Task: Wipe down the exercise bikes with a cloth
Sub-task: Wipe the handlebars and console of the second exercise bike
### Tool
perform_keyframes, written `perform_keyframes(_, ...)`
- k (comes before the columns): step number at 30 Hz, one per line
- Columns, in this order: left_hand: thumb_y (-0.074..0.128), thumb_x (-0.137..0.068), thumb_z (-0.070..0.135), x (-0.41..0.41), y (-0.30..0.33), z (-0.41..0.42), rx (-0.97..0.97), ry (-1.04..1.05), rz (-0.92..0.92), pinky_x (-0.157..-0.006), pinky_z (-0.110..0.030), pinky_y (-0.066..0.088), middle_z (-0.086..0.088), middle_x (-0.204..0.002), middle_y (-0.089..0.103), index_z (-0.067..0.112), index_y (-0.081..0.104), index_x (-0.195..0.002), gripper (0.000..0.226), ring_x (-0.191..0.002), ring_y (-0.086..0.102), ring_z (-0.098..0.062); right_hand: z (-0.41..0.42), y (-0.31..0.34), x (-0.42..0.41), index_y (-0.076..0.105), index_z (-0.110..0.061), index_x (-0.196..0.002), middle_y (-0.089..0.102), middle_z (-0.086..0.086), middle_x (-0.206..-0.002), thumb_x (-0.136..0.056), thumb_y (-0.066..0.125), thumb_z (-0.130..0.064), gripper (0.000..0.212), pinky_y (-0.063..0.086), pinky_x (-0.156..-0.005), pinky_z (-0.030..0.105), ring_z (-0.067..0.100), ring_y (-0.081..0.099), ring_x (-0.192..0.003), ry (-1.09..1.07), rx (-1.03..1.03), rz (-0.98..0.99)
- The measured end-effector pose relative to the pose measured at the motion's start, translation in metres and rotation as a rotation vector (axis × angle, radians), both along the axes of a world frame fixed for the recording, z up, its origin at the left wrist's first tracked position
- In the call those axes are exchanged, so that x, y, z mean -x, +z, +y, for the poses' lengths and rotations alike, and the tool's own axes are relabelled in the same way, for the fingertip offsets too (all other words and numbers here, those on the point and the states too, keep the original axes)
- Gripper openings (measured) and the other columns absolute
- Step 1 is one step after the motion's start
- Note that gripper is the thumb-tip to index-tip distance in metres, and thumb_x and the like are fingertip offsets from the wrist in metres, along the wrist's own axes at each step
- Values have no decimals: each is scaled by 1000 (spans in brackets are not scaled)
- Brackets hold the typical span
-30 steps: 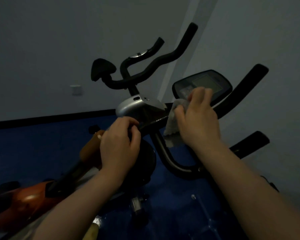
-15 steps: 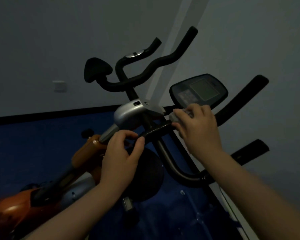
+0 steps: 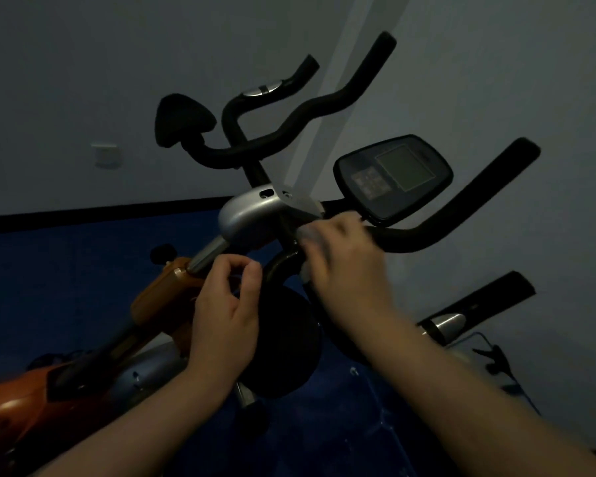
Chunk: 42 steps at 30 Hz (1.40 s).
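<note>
In a dim room an exercise bike stands before me, with black handlebars (image 3: 461, 222) and a dark console screen (image 3: 394, 177). My right hand (image 3: 344, 266), blurred by motion, is closed on a pale cloth (image 3: 307, 235) pressed against the black curved bar below the console. My left hand (image 3: 226, 304) hovers just left of that bar, fingers curled with thumb and forefinger apart and nothing in them. A silver housing (image 3: 252, 215) sits above my left hand.
A second bike with an orange frame (image 3: 159, 297) and black handlebars (image 3: 289, 132) stands behind and to the left. Blue flooring (image 3: 66, 270) meets grey walls; a wall socket (image 3: 105, 155) is at left. A black cable (image 3: 496, 359) lies at right.
My right hand has dropped from the console screen to the curved bar, bunching the cloth. My left hand has let go of the bar and drawn back a little. The camera moved closer.
</note>
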State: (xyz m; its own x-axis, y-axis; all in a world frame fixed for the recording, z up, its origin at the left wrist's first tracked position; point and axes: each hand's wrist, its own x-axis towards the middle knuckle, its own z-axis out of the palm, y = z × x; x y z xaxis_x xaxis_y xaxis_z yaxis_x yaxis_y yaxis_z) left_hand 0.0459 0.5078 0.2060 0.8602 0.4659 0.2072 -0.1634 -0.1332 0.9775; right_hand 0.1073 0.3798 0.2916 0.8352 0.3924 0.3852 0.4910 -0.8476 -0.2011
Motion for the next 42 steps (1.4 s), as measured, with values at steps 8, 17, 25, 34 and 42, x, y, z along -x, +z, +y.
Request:
perform_keyframes(8, 24, -93, 50, 0, -5, -2, 88, 41, -31, -66, -4, 38, 23, -83, 62, 25, 55, -85, 41, -77, 57, 5, 12, 6, -6, 67, -19, -107, 50, 1, -99, -91, 57, -29, 21, 41, -74, 23, 16, 53, -86, 128, -8, 100)
perform_keyframes(17, 25, -93, 49, 3, -4, -3, 122, 93, -13, -61, -6, 39, 21, -77, 61, 21, 45, -82, 37, -69, 55, 5, 30, 14, -14, 68, -24, -108, 55, 1, -103, -90, 56, -36, 24, 43, -80, 32, 18, 55, -94, 334, 166, 281)
perform_keyframes(25, 43, -94, 40, -9, 20, 11, -35, -109, 17, -64, -8, 42, 13, -82, 57, 41, 48, -82, 13, -78, 56, 1, -41, 25, -18, 68, -17, -105, 47, -3, -96, -90, 58, -28, 21, 34, -68, 24, 14, 48, -78, -57, 66, -18)
perform_keyframes(34, 51, -93, 19, -98, 76, -22, -249, -597, 35, -69, -9, 44, 12, -91, 63, 31, 59, -93, 14, -81, 58, 2, -88, 59, -36, 60, -15, -107, 49, 0, -100, -92, 55, -34, 24, 41, -61, 29, 23, 55, -90, -669, -255, -188)
perform_keyframes(42, 46, -95, 15, -132, 57, -41, 71, -622, 163, -74, -23, 45, -3, -88, 69, 19, 65, -84, 22, -89, 65, -15, -58, 15, -18, 59, -19, -107, 39, -9, -102, -93, 54, -25, 16, 34, -65, 9, 7, 49, -81, -583, -391, -138)
